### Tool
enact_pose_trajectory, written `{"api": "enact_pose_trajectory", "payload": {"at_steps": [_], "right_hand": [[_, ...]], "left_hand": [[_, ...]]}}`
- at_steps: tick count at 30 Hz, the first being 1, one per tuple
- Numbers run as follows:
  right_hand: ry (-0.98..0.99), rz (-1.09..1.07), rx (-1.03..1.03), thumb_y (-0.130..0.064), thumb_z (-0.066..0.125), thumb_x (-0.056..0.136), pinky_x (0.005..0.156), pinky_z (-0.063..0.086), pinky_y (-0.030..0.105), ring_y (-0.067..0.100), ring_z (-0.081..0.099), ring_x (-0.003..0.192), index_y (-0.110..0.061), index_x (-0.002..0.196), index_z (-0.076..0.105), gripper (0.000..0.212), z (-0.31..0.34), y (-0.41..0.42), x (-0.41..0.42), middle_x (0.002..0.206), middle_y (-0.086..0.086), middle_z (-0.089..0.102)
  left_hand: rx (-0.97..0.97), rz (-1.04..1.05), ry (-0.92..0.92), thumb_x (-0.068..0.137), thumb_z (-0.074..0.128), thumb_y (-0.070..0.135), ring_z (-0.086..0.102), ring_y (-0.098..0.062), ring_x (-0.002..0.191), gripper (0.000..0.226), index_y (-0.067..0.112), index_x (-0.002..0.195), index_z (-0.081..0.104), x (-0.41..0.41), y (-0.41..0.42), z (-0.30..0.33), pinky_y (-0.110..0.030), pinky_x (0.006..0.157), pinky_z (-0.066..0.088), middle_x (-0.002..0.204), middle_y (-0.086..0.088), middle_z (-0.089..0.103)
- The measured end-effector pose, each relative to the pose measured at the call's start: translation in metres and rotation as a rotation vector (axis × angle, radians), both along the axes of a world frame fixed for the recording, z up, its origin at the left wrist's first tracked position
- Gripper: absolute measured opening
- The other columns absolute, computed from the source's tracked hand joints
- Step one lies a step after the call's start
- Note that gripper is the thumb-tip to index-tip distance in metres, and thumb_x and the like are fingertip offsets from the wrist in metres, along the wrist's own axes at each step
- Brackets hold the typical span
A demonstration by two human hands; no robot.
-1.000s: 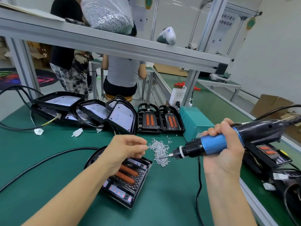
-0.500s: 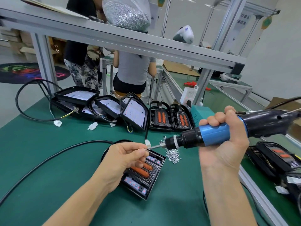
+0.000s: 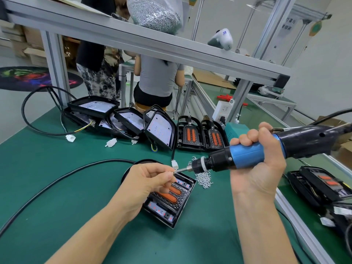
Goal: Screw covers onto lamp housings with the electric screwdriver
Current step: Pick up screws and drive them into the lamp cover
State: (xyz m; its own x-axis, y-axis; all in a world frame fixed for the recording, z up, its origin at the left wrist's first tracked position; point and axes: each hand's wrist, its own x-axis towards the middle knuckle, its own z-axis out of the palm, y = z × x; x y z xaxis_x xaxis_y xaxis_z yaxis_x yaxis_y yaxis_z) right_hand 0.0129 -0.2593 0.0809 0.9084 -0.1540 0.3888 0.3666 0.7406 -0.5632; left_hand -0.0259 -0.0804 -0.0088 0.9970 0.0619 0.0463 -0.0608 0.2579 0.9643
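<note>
Black plastic lamp housing with two orange inserts lies flat on the green worktop, directly under both hands, so it is ready for the screw. The right hand grips the blue and black electric screwdriver almost level, its bit pointing left. The left hand pinches something small at the bit tip, I think a screw from the loose silver pile just beside the housing.

Clear bag of screws on alu shelf rail. White handheld device further along. Teal box + white power strip by post. Two ppl behind bench.
</note>
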Motion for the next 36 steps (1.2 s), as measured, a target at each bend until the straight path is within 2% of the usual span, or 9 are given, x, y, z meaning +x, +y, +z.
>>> {"api": "enact_pose_trajectory", "payload": {"at_steps": [2, 5, 7, 9, 11, 14, 24, 32, 36], "right_hand": [[-0.015, 0.000, -0.041, -0.009, 0.060, 0.075, 0.060, 0.047, 0.022, 0.007, 0.049, 0.052, -0.018, 0.088, 0.055, 0.017, -0.002, 0.000, 0.002, 0.063, -0.006, 0.050], [-0.021, -0.056, -0.166, -0.005, 0.065, 0.073, 0.059, 0.046, 0.025, 0.011, 0.051, 0.054, -0.019, 0.085, 0.057, 0.020, -0.009, 0.001, 0.007, 0.077, 0.000, 0.053], [-0.027, -0.117, -0.265, -0.003, 0.063, 0.073, 0.058, 0.046, 0.026, 0.015, 0.051, 0.056, -0.017, 0.082, 0.059, 0.018, -0.016, 0.002, 0.011, 0.082, 0.001, 0.058], [-0.023, -0.169, -0.343, -0.002, 0.063, 0.072, 0.058, 0.045, 0.026, 0.019, 0.050, 0.057, -0.013, 0.081, 0.059, 0.015, -0.022, 0.003, 0.014, 0.080, 0.000, 0.062], [-0.006, -0.190, -0.370, -0.002, 0.064, 0.072, 0.057, 0.044, 0.026, 0.020, 0.049, 0.058, -0.015, 0.079, 0.061, 0.015, -0.028, 0.005, 0.017, 0.076, -0.001, 0.060], [0.019, -0.193, -0.369, -0.001, 0.065, 0.072, 0.056, 0.043, 0.026, 0.018, 0.049, 0.057, -0.024, 0.073, 0.066, 0.023, -0.032, 0.008, 0.020, 0.073, -0.003, 0.058], [-0.013, -0.205, -0.427, -0.001, 0.064, 0.073, 0.060, 0.044, 0.029, 0.018, 0.051, 0.056, -0.026, 0.062, 0.064, 0.028, -0.036, 0.006, 0.024, 0.061, -0.008, 0.055], [-0.032, -0.197, -0.462, 0.001, 0.064, 0.071, 0.056, 0.044, 0.029, 0.018, 0.052, 0.056, -0.022, 0.064, 0.061, 0.024, -0.037, 0.005, 0.024, 0.060, -0.002, 0.055], [0.003, -0.179, -0.380, 0.001, 0.066, 0.072, 0.057, 0.045, 0.027, 0.019, 0.053, 0.056, -0.022, 0.075, 0.065, 0.023, -0.038, 0.000, 0.021, 0.069, 0.003, 0.056]], "left_hand": [[0.158, 0.062, -0.021, 0.081, 0.068, 0.004, 0.064, -0.010, 0.065, 0.016, 0.016, 0.076, 0.076, 0.001, 0.003, -0.003, -0.020, 0.062, 0.053, 0.070, -0.006, 0.071], [0.489, 0.152, -0.064, 0.090, 0.061, 0.007, 0.067, -0.004, 0.065, 0.020, 0.020, 0.078, 0.070, -0.001, 0.004, -0.008, -0.017, 0.068, 0.051, 0.075, 0.003, 0.072], [0.619, 0.130, -0.095, 0.095, 0.054, 0.012, 0.070, -0.007, 0.064, 0.018, 0.017, 0.081, 0.064, -0.002, -0.002, -0.010, -0.029, 0.071, 0.053, 0.077, 0.006, 0.072], [0.786, 0.147, -0.142, 0.097, 0.050, 0.017, 0.070, -0.012, 0.071, 0.017, 0.017, 0.083, 0.060, 0.001, -0.009, -0.012, -0.040, 0.077, 0.051, 0.081, 0.005, 0.068], [0.892, 0.173, -0.174, 0.097, 0.049, 0.019, 0.068, -0.014, 0.076, 0.017, 0.016, 0.084, 0.059, 0.005, -0.015, -0.013, -0.042, 0.079, 0.050, 0.086, 0.003, 0.062], [0.960, 0.157, -0.183, 0.097, 0.049, 0.021, 0.065, -0.022, 0.081, 0.017, 0.011, 0.088, 0.060, 0.009, -0.021, -0.013, -0.042, 0.079, 0.051, 0.091, -0.003, 0.058], [1.049, 0.131, -0.202, 0.098, 0.048, 0.018, 0.063, -0.022, 0.084, 0.019, 0.008, 0.090, 0.061, 0.017, -0.025, -0.017, -0.041, 0.078, 0.051, 0.090, -0.004, 0.057], [1.066, 0.160, -0.197, 0.096, 0.049, 0.016, 0.063, -0.020, 0.083, 0.017, 0.010, 0.089, 0.063, 0.019, -0.024, -0.021, -0.038, 0.077, 0.050, 0.088, -0.001, 0.058], [1.027, 0.160, -0.161, 0.095, 0.051, 0.019, 0.064, -0.017, 0.080, 0.015, 0.014, 0.088, 0.063, 0.024, -0.023, -0.018, -0.040, 0.071, 0.053, 0.083, 0.007, 0.054]]}}
